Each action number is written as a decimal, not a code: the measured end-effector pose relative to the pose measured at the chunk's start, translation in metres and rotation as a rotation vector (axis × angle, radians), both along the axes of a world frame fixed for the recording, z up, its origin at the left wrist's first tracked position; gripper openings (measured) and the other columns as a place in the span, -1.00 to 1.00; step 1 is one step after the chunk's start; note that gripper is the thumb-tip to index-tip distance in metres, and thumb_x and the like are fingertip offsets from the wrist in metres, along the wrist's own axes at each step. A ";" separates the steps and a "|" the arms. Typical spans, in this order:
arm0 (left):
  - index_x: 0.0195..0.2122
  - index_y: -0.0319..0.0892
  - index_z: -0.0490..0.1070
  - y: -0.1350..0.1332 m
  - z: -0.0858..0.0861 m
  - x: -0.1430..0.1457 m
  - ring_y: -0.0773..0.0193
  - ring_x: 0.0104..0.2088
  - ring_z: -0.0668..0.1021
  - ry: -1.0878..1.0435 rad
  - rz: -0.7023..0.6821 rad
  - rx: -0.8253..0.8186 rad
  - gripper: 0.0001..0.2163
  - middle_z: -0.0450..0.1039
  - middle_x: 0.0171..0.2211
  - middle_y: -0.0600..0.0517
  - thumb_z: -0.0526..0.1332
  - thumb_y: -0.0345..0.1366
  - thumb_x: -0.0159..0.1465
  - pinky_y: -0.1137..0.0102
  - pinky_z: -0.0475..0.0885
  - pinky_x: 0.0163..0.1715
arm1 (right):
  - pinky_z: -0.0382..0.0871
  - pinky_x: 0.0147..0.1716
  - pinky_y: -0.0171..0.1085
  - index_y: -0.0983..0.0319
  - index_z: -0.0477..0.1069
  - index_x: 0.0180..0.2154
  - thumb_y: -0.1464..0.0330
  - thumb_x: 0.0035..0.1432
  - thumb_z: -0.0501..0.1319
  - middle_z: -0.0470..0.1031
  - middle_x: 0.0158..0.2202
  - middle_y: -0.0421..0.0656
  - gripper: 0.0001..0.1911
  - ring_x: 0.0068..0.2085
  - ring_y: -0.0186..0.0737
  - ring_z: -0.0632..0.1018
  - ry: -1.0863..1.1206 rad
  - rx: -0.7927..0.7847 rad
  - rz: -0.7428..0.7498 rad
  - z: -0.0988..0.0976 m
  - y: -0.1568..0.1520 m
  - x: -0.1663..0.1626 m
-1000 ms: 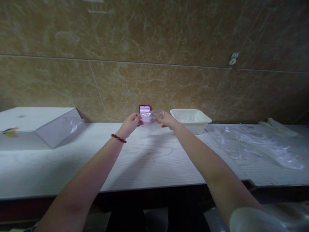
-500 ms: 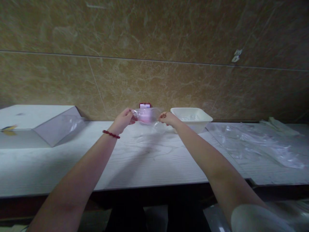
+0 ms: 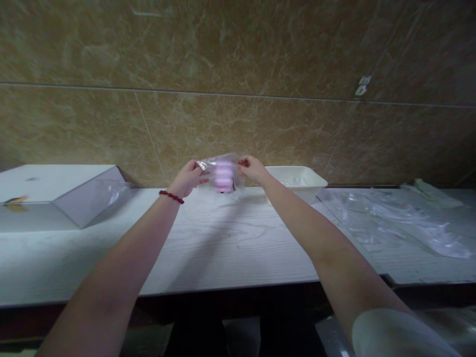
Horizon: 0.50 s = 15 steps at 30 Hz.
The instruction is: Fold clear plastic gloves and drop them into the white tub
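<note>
My left hand [image 3: 189, 178] grips one end of a clear plastic bag [image 3: 208, 163]. At the bag's other end, the fingers of my right hand [image 3: 253, 168] are closed on its edge. The film is stretched between both hands, a little above the table. Behind it, near the wall, stands a small upright device with a lit pink-purple screen [image 3: 223, 177], perhaps a phone; it is blurred and partly seen through the film. Right beside my right wrist is a cream plastic basin [image 3: 297, 174] with clear plastic inside.
Several clear plastic bags [image 3: 397, 218] lie spread on the table [image 3: 238, 248] at the right. A white box [image 3: 55, 183] with a sloped side stands at the left, with clear film [image 3: 111, 191] against it. The marble-patterned wall [image 3: 238, 124] closes off the back.
Both hands have risen slightly, lifting the bag. It now covers the top of the lit device, whose lower part shows more plainly.
</note>
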<state>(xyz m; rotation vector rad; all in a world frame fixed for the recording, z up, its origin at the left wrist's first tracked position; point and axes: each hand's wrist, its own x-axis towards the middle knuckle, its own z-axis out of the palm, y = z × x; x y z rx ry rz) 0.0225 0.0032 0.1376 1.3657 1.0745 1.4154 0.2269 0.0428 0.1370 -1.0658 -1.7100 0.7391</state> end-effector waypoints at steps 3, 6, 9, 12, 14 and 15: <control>-0.44 -0.20 0.19 -0.006 -0.001 -0.002 0.39 -0.35 0.42 0.014 -0.063 0.128 -0.83 0.29 -0.40 0.11 0.19 -0.29 -0.01 0.32 0.36 -0.30 | 0.28 -0.32 -0.37 0.25 0.25 -0.38 0.34 -0.05 0.10 0.34 -0.40 -0.23 -0.86 -0.35 -0.42 0.37 -0.117 0.159 -0.035 0.002 -0.008 0.005; -0.46 -0.20 0.20 -0.015 -0.006 -0.005 0.42 -0.41 0.41 0.077 -0.109 0.230 -0.82 0.27 -0.47 0.13 0.19 -0.25 -0.01 0.35 0.34 -0.28 | 0.25 -0.31 -0.37 0.25 0.25 -0.38 0.29 -0.02 0.08 0.34 -0.41 -0.23 -0.84 -0.36 -0.40 0.37 -0.196 0.296 -0.028 0.001 -0.026 0.012; -0.46 -0.20 0.25 -0.028 -0.015 -0.009 0.39 -0.42 0.41 0.241 -0.056 0.316 -0.82 0.30 -0.48 0.10 0.17 -0.20 0.02 0.37 0.32 -0.27 | 0.24 -0.31 -0.36 0.24 0.25 -0.38 0.27 -0.01 0.07 0.36 -0.40 -0.22 -0.83 -0.36 -0.38 0.38 -0.268 0.370 0.036 -0.007 -0.046 0.020; -0.45 -0.19 0.29 -0.043 -0.025 -0.014 0.31 -0.33 0.41 0.484 -0.022 0.425 -0.83 0.35 -0.42 0.02 0.12 -0.19 0.07 0.38 0.30 -0.23 | 0.24 -0.28 -0.35 0.24 0.26 -0.36 0.30 0.00 0.07 0.38 -0.36 -0.18 -0.85 -0.31 -0.35 0.40 -0.325 0.403 0.100 -0.022 -0.063 0.028; -0.43 -0.18 0.32 -0.053 -0.035 -0.018 0.27 -0.27 0.41 0.649 -0.042 0.500 -0.84 0.38 -0.36 -0.02 0.08 -0.20 0.11 0.35 0.27 -0.18 | 0.24 -0.23 -0.32 0.24 0.27 -0.36 0.31 0.02 0.05 0.39 -0.34 -0.16 -0.86 -0.27 -0.32 0.40 -0.371 0.407 0.135 -0.037 -0.071 0.031; -0.41 -0.18 0.33 -0.058 -0.041 -0.020 0.27 -0.24 0.40 0.729 -0.065 0.531 -0.84 0.38 -0.33 -0.03 0.06 -0.21 0.12 0.34 0.25 -0.14 | 0.23 -0.21 -0.31 0.24 0.28 -0.36 0.31 0.03 0.04 0.39 -0.33 -0.15 -0.86 -0.24 -0.31 0.40 -0.404 0.401 0.151 -0.045 -0.075 0.032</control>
